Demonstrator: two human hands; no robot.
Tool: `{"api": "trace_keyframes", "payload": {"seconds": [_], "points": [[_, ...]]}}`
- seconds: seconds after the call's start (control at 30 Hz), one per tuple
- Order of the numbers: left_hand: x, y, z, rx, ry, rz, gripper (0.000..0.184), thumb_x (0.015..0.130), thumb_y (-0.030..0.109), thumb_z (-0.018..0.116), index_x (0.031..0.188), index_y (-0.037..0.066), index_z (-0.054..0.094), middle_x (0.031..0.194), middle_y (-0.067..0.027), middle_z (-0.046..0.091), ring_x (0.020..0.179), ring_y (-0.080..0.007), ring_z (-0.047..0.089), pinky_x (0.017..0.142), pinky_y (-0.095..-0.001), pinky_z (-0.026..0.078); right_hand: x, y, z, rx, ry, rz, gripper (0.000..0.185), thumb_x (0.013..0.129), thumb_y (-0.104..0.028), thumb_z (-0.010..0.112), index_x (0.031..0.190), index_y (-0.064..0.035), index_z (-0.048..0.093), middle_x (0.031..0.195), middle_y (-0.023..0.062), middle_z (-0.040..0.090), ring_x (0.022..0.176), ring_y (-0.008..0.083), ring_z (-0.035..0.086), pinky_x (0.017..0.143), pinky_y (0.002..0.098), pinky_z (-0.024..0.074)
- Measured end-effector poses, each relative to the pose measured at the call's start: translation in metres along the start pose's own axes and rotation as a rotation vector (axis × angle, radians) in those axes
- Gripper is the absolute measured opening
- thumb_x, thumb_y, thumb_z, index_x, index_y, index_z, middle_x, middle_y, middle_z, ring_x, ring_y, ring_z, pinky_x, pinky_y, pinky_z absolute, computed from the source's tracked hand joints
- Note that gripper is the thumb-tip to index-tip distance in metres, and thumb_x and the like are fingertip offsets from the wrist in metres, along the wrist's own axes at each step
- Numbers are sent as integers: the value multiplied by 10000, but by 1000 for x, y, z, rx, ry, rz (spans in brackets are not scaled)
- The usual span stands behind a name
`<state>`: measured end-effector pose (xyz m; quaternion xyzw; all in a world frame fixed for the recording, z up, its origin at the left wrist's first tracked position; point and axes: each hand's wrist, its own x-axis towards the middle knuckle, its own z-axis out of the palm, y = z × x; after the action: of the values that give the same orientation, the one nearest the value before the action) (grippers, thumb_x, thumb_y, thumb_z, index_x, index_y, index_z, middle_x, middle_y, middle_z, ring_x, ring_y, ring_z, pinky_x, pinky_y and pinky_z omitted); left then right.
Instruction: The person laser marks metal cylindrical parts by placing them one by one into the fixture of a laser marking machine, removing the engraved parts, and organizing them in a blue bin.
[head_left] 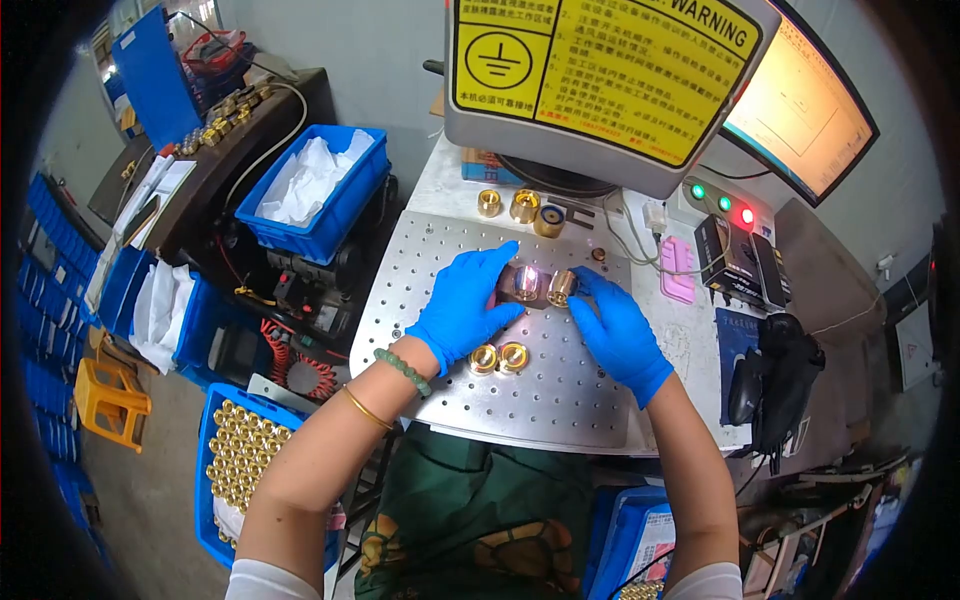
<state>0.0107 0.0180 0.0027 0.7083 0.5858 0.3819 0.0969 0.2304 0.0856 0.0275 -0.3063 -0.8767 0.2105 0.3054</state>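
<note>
Both hands wear blue gloves over a perforated metal plate (440, 262). My left hand (462, 305) is open, with thumb and fingers spread on the left side of a brightly lit metal ring-shaped fitting (525, 283). I cannot tell whether it touches that fitting. At the right, my right hand (618, 335) has its thumb and fingers closed on a brass fitting (561, 288), right beside the lit one. Two brass fittings (514, 357) lie side by side nearer to me. Farther back stand three more, among them a brass ring (525, 206).
A machine head with a yellow warning label (590, 75) overhangs the plate. A monitor (805, 100) and indicator lights (725, 203) stand right, near a pink tray (677, 270). Left are a blue crate with white lining (345, 205) and a crate of brass fittings (245, 450).
</note>
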Motion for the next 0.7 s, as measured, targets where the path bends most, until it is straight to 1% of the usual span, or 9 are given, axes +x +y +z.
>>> {"api": "trace_keyframes", "payload": {"seconds": [0.1, 0.27, 0.37, 0.47, 0.5, 0.57, 0.6, 0.67, 0.7], "points": [[3, -2, 3, 7, 11, 22, 723, 737, 251, 760, 1353, 75, 425, 1146, -173, 559, 1024, -355, 529, 908, -419, 440, 1, 0, -1, -34, -32, 30, 363, 899, -200, 539, 1208, -9, 524, 1001, 238, 614, 902, 396, 576, 806, 458, 451], [10, -1, 10, 11, 54, 68, 732, 726, 311, 767, 1338, 75, 443, 1162, -177, 555, 1057, -365, 519, 927, -428, 428, 2, 2, -2, -34, -55, 65, 356, 899, -202, 536, 1200, -13, 527, 1012, 235, 608, 914, 388, 571, 824, 453, 444], [13, 5, 8, 5, 31, 66, 726, 726, 330, 765, 1332, 78, 455, 1163, -179, 556, 1065, -368, 518, 933, -429, 425, 2, 6, 0, -51, -33, 33, 358, 898, -202, 537, 1200, -11, 526, 1023, 230, 607, 926, 382, 568, 832, 450, 441], [14, -7, 10, -18, 46, 132, 599, 779, 308, 730, 1270, 62, 490, 1148, -185, 559, 1069, -367, 514, 941, -416, 420, 5, 2, 3, -82, 6, -22, 352, 890, -189, 544, 1180, 10, 529, 1054, 235, 592, 984, 388, 558, 866, 447, 440], [11, -5, 5, -18, 48, 131, 599, 779, 308, 730, 1270, 62, 490, 1148, -185, 559, 1069, -367, 514, 941, -416, 420, 6, 2, 6, -82, 5, -24, 352, 890, -189, 544, 1180, 10, 529, 1054, 235, 592, 984, 388, 558, 866, 447, 440], [1, 3, -7, -203, 50, -55, 481, 821, 242, 702, 1222, 56, 514, 1108, -144, 584, 1013, -279, 563, 906, -368, 450, 11, -1, 13, -75, 5, -39, 346, 883, -174, 551, 1171, 19, 532, 1071, 235, 587, 1010, 387, 552, 878, 444, 439], [-5, 6, -14, -199, 49, -55, 481, 821, 242, 702, 1222, 56, 514, 1108, -144, 584, 1013, -279, 563, 906, -368, 450, 14, -3, 16, -71, 8, -40, 346, 883, -174, 551, 1171, 19, 532, 1071, 235, 587, 1010, 387, 552, 878, 444, 439], [-20, 9, -26, -642, 23, -423, 385, 846, 164, 680, 1189, 63, 537, 1062, -85, 599, 940, -168, 582, 857, -305, 474, 19, -8, 22, -95, 5, -80, 333, 878, -165, 555, 1157, 16, 541, 1068, 227, 594, 1006, 378, 557, 874, 435, 445], [-28, 6, -32, -716, 6, -431, 327, 858, 103, 658, 1164, 68, 545, 1033, -47, 597, 904, -107, 575, 826, -263, 482, 19, -10, 25, -91, 6, -81, 333, 878, -165, 555, 1157, 16, 541, 1068, 227, 594, 1006, 378, 557, 874, 435, 445]]}}
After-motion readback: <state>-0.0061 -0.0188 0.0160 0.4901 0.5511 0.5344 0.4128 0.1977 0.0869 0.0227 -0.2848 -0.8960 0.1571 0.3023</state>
